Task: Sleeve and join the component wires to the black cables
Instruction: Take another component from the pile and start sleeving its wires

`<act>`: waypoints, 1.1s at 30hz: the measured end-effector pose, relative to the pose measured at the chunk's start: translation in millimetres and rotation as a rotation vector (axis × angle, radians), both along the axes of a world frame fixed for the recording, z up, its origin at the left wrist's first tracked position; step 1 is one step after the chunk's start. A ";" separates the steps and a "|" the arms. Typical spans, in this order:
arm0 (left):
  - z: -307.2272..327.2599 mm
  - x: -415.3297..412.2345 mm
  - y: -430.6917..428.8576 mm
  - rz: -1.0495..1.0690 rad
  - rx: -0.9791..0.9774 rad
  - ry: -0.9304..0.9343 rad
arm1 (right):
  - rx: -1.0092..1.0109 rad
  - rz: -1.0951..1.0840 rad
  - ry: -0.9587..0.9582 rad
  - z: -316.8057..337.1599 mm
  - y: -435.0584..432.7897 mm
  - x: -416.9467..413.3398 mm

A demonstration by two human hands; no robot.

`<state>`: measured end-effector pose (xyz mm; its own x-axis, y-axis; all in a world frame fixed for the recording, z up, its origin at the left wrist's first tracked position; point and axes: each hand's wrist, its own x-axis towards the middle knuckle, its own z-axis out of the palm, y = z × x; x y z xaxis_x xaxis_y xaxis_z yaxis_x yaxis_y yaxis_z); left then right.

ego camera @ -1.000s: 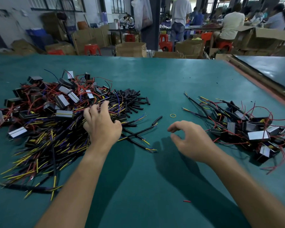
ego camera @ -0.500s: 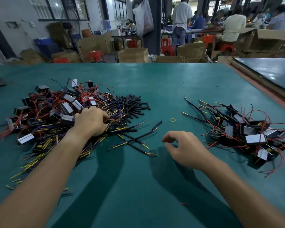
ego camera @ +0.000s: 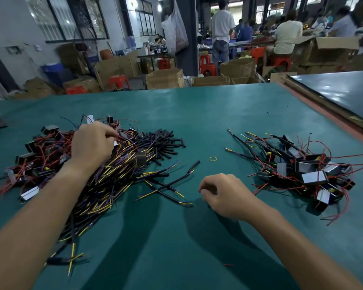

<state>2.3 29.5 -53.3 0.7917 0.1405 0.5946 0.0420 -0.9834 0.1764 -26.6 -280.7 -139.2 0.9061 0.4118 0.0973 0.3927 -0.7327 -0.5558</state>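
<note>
On the green desk (ego camera: 197, 114), the left hand (ego camera: 92, 143) reaches into the heap of components (ego camera: 40, 147), its fingertips pinching a red component wire (ego camera: 123, 141). Black cables (ego camera: 113, 181) lie heaped under its wrist, with black sleeves (ego camera: 164, 141) just beside them. The right hand (ego camera: 224, 195) rests loosely curled, holding nothing, near a second pile (ego camera: 312, 172).

A yellow rubber band (ego camera: 213, 158) lies on the green table (ego camera: 218, 114); cardboard boxes (ego camera: 165, 78) and red stools (ego camera: 118, 80) beyond
</note>
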 end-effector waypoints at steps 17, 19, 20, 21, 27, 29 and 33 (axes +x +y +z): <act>32.6 -27.5 -125.3 -0.397 -0.276 -0.256 | 0.903 0.022 0.449 22.3 0.9 0.1; 15.9 -29.8 -142.8 -0.414 -0.388 -0.152 | 1.006 -0.041 0.579 28.5 -3.8 4.0; 7.5 -29.7 -149.9 -0.415 -0.467 -0.080 | 1.023 -0.098 0.630 29.0 -7.4 6.3; -0.3 -29.5 -156.4 -0.420 -0.562 0.007 | 1.036 -0.161 0.666 28.6 -10.4 9.5; -35.7 -35.0 -168.1 -0.601 -1.140 0.499 | 0.925 -0.294 0.710 23.8 -19.6 19.5; -42.0 -36.5 -164.5 -0.668 -1.281 0.622 | 0.847 -0.235 0.735 22.5 -19.2 19.1; -59.5 -39.5 -153.9 -0.826 -1.479 0.751 | 0.480 -0.246 0.414 14.4 -18.2 17.5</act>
